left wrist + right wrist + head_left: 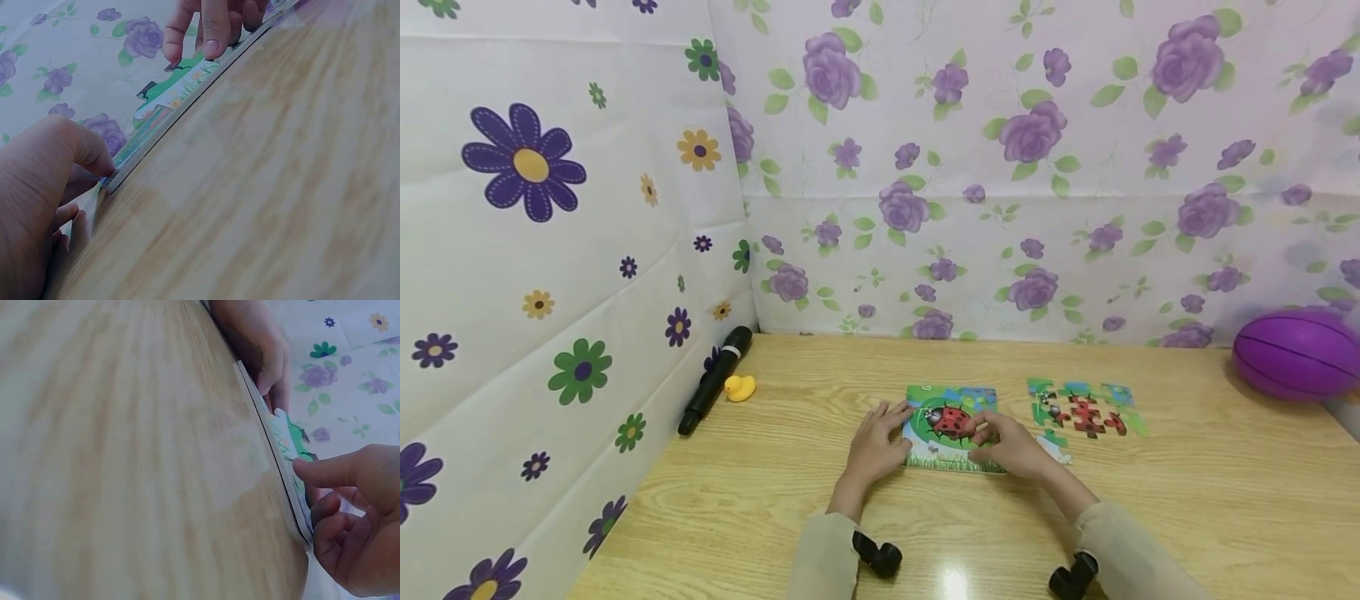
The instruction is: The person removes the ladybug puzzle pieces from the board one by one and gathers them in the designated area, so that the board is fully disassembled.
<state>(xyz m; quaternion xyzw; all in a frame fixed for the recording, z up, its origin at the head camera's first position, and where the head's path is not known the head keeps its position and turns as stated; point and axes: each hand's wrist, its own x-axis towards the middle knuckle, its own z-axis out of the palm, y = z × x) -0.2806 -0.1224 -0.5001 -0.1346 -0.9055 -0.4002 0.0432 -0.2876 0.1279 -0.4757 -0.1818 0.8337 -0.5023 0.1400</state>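
A jigsaw board (pixel 917 457) with a ladybug picture and a grassy lower strip lies flat on the table in the head view. My left hand (pixel 876 446) rests along its left edge, thumb at the near corner and fingers farther up. Over the right side of the picture, my right hand (pixel 1011 446) pinches a puzzle piece (pixel 289 432) with thumb and fingertips. Both wrist views show this green and white piece tilted up from the board. Loose ladybug puzzle pieces (pixel 1086 417) lie to the right, several of them, in a rough square.
A black microphone (pixel 715 379) lies along the left wall cloth, beside a yellow toy duck (pixel 740 387). At the far right sits a purple ball (pixel 1296 356). Flowered cloth (pixel 880 167) hangs behind the wooden table (pixel 760 500).
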